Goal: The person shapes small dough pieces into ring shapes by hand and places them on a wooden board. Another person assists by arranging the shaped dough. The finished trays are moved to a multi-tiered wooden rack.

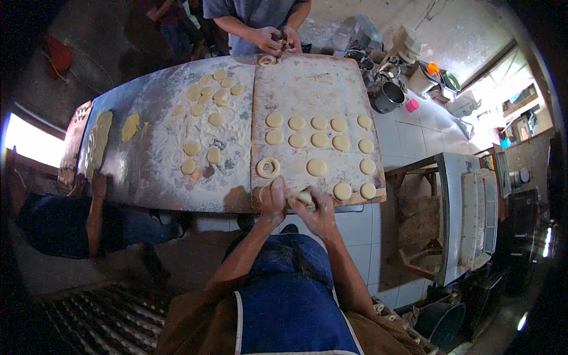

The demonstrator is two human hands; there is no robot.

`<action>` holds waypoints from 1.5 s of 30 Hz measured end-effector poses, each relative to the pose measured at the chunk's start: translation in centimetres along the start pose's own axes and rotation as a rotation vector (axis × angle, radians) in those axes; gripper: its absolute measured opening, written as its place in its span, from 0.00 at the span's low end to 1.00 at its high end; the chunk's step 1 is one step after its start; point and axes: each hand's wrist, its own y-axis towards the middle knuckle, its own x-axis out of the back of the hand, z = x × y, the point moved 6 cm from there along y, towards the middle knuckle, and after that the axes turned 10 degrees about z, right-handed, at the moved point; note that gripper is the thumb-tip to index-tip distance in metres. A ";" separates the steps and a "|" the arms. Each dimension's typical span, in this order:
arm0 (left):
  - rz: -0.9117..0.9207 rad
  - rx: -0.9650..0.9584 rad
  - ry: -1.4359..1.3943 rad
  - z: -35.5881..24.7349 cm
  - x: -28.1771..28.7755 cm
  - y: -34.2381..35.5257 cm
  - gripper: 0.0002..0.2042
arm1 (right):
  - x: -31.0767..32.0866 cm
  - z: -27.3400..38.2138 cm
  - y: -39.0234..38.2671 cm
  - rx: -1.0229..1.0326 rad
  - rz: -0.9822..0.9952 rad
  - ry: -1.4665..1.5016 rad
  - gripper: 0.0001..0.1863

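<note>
2 dough rings [260,168], approx. 30 discs [319,123]

The left hand [274,204] and right hand [320,214] hold dough [304,197] between them at the board's [310,89] near edge, with pale rounds [316,167] and a ring [268,168] just beyond and a person [254,23] opposite.

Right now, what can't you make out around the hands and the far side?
All in the head view:
- Dough piece: full shape, covered by the left hand and right hand.
- Far worker: head, cut off by the upper edge.
- Held item between that worker's hands: hidden by fingers, too small.
- Metal pot: contents, lost in shadow.
</note>
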 end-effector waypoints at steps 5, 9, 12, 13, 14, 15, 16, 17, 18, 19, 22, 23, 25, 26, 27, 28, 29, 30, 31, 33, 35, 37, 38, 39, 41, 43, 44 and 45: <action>0.060 -0.190 1.285 -2.2 -2.5 2.3 0.09 | 1.2 -5.1 -0.7 -0.152 -0.220 -0.589 0.27; 0.050 -0.396 1.571 -5.5 -3.0 1.2 0.14 | 1.9 -6.2 -0.8 -0.108 -0.243 -0.663 0.27; 0.242 -0.309 1.523 -4.9 -2.9 1.6 0.15 | 2.9 -5.9 2.8 -0.139 -0.105 -0.688 0.28; 0.257 -0.341 1.519 -4.0 -2.6 1.8 0.15 | 2.7 -6.8 4.2 -0.056 -0.107 -0.769 0.28; 0.269 -0.373 1.513 -2.9 -2.3 2.1 0.15 | 2.4 -7.9 5.4 0.029 -0.108 -0.851 0.28; 0.250 -0.384 1.444 -1.9 -2.0 2.7 0.17 | 2.3 -9.7 6.2 0.063 -0.048 -0.911 0.31; 0.233 -0.358 1.447 -1.8 -2.1 2.7 0.16 | 2.4 -9.8 6.6 0.062 -0.031 -0.946 0.29; 0.215 -0.332 1.450 -1.7 -2.2 2.8 0.16 | 2.4 -9.8 7.0 0.063 -0.013 -0.982 0.28; 0.197 -0.304 1.449 -1.6 -2.2 2.7 0.16 | 2.4 -9.8 7.4 0.062 0.008 -1.019 0.27; 0.189 -0.312 1.408 -2.4 -1.9 2.4 0.16 | 2.5 -8.9 8.1 -0.030 0.091 -0.965 0.25; 0.158 -0.376 1.326 -5.4 0.6 0.7 0.14 | 4.2 -7.5 9.2 -0.227 0.179 -0.747 0.19; 0.145 -0.420 1.325 -6.5 2.2 -0.2 0.14 | 4.9 -8.2 8.6 -0.242 0.108 -0.640 0.18; 0.091 -0.475 1.310 -8.2 6.0 -1.9 0.11 | 2.8 -7.2 9.2 -0.241 0.053 -0.432 0.16; 0.049 -0.460 1.285 -8.7 8.4 -2.5 0.11 | 0.6 -5.7 9.8 -0.225 0.070 -0.334 0.15; 0.020 -0.449 1.255 -9.1 10.5 -3.1 0.10 | -1.9 -3.9 10.2 -0.217 0.076 -0.240 0.15; 0.002 -0.440 1.222 -9.4 12.3 -3.7 0.10 | -5.3 -3.0 11.1 -0.213 0.166 -0.148 0.15; -0.015 -0.403 1.207 -9.6 13.9 -4.2 0.09 | -8.9 -2.1 12.0 -0.132 0.248 -0.134 0.15; -0.034 -0.370 1.191 -9.8 15.3 -4.6 0.09 | -12.3 -2.3 13.0 -0.117 0.367 -0.270 0.16; -0.048 -0.338 1.175 -10.0 16.3 -4.7 0.08 | -15.2 -3.0 13.7 -0.094 0.365 -0.208 0.16; -0.137 -0.324 1.219 -10.5 18.2 -4.7 0.08 | -19.2 -2.5 15.0 -0.054 0.253 -0.366 0.15; -0.147 -0.336 1.151 -11.3 19.7 -4.4 0.08 | -21.0 -3.7 15.6 -0.059 0.192 -0.706 0.11; -0.109 -0.250 1.011 -11.8 20.7 -3.8 0.09 | -21.1 -2.7 15.5 0.071 0.195 -0.770 0.13; -0.088 -0.209 0.939 -11.8 21.0 -3.5 0.10 | -20.7 -2.1 15.4 0.135 0.194 -0.800 0.15; -0.146 -0.252 0.853 -11.9 21.1 -3.2 0.10 | -20.6 -1.5 15.6 -0.072 0.343 -0.524 0.14; -0.241 -0.343 0.678 -12.2 21.0 -2.1 0.11 | -20.0 -2.6 14.9 -0.212 0.306 -0.241 0.13; -0.131 -0.186 0.512 -11.8 21.1 -1.3 0.12 | -20.3 -3.2 13.0 -0.236 0.251 0.106 0.15; -0.075 -0.103 0.430 -11.6 20.9 -1.2 0.12 | -20.3 -3.3 12.2 -0.264 0.214 0.148 0.15; -0.032 -0.109 0.462 -12.3 20.6 -1.0 0.11 | -20.5 -1.8 11.8 -0.284 0.173 0.189 0.16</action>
